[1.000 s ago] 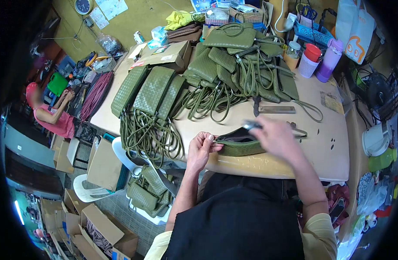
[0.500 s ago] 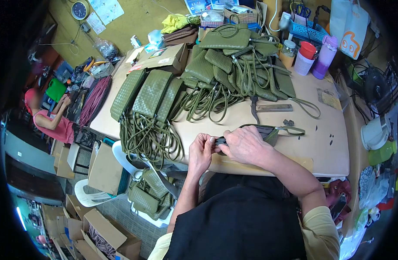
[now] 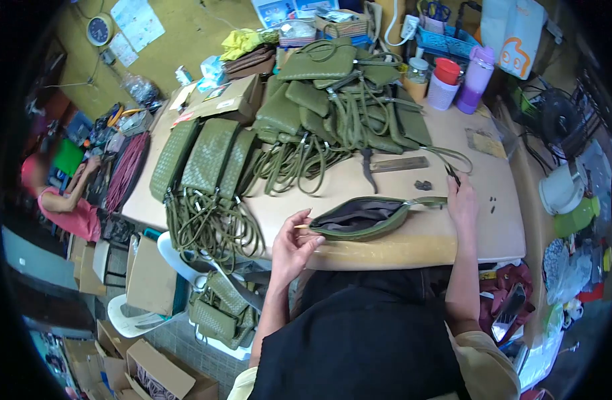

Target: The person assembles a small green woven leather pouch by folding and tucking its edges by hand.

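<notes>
An olive woven pouch (image 3: 369, 230) lies at the table's front edge, its mouth gaping and grey lining showing. At its left end is my left hand (image 3: 292, 248), thumb and forefinger apart, with a thin yellowish stick (image 3: 302, 226) between its fingers. The pouch's strap (image 3: 429, 201) stretches right towards my right hand (image 3: 463, 203). A small dark tool (image 3: 453, 175), perhaps snips, is held in the fingers of my right hand. Small dark pieces (image 3: 422, 185) rest on the table behind the pouch.
Olive pouches (image 3: 279, 112) with straps are piled behind; more woven ones (image 3: 209, 153) stand at left. A flat bar (image 3: 399, 164) and a dark curved tool (image 3: 368, 172) lie mid-table. A purple bottle (image 3: 477, 80) stands back right. Another person (image 3: 69, 203) is at far left.
My hands have moved apart, my right hand going right and now holding the dark tool. The pouch, previously mostly covered by my hands, lies gaping in sight. The view has shifted.
</notes>
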`<action>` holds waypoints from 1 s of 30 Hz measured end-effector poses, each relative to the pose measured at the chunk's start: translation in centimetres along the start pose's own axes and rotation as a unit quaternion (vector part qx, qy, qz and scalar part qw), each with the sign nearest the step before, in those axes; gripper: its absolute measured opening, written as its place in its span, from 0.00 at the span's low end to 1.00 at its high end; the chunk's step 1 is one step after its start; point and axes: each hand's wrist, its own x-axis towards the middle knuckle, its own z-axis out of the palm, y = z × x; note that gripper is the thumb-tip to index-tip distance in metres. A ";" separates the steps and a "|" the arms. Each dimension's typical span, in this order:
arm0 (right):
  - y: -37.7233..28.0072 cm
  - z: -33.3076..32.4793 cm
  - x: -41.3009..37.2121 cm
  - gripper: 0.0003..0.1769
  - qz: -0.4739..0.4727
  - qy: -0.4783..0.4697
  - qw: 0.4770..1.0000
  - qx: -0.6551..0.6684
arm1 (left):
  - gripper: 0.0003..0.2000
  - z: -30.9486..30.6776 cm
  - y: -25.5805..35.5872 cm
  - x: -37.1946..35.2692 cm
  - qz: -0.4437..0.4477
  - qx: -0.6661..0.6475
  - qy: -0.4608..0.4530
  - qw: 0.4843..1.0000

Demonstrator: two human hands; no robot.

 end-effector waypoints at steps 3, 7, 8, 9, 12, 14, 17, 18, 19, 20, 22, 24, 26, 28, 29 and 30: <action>3.7 0.7 0.0 0.17 0.100 -0.077 0.991 -0.040 | 0.26 -0.1 -0.9 0.7 -0.005 0.017 0.007 1.000; 1.2 -0.5 -0.2 0.18 0.037 -0.063 0.979 -0.188 | 0.22 0.3 -0.6 1.2 0.030 0.063 0.014 0.997; 0.6 -0.8 0.0 0.18 -0.014 -0.037 0.996 -0.083 | 0.21 0.2 -0.6 1.2 0.038 0.082 0.018 0.996; -0.1 -1.1 0.2 0.19 -0.067 -0.010 0.997 0.024 | 0.22 0.1 -0.4 1.2 0.021 0.118 0.021 0.993; -3.6 -1.8 -0.3 0.17 -0.292 -0.153 0.935 0.132 | 0.25 1.2 2.6 1.0 0.082 0.382 0.060 0.919; -5.1 -1.8 0.0 0.15 -0.283 -0.187 0.940 0.040 | 0.27 2.7 2.8 1.5 0.213 0.429 0.105 0.872; -10.1 -4.1 -0.8 0.14 -0.248 -0.225 0.941 -0.044 | 0.26 7.2 4.2 2.3 0.281 0.367 -0.016 0.886; -11.7 -5.3 -1.3 0.15 -0.223 -0.230 0.947 -0.037 | 0.25 8.8 4.3 2.5 0.279 0.370 -0.041 0.885; -12.4 -5.8 -1.6 0.19 -0.255 -0.236 0.938 0.009 | 0.23 9.8 3.9 2.9 0.273 0.373 -0.057 0.885; -13.4 -7.3 -1.7 0.19 -0.255 -0.234 0.938 0.009 | 0.22 10.5 2.7 3.5 0.267 0.377 -0.074 0.884; -14.9 -10.4 -2.1 0.24 -0.286 -0.407 0.827 0.260 | 0.15 10.9 -0.1 4.2 0.290 0.258 -0.060 0.919; -13.1 -9.9 -2.1 0.26 -0.192 -0.422 0.753 0.466 | 0.11 10.8 1.6 4.2 0.290 0.260 -0.033 0.920; -9.7 -7.8 -1.6 0.28 -0.085 -0.418 0.635 0.644 | 0.09 10.1 2.1 4.0 0.142 0.247 -0.068 0.956; -6.0 -2.3 -0.6 0.27 -0.262 -0.197 0.912 0.247 | 0.12 9.9 1.3 3.9 0.126 0.270 -0.076 0.952; -4.9 0.6 -1.1 0.27 -0.263 -0.194 0.912 0.248 | 0.12 10.0 1.4 4.0 0.129 0.272 -0.077 0.951; -4.0 3.3 -2.0 0.26 -0.285 -0.175 0.915 0.225 | 0.15 10.1 1.6 3.9 0.124 0.288 -0.088 0.945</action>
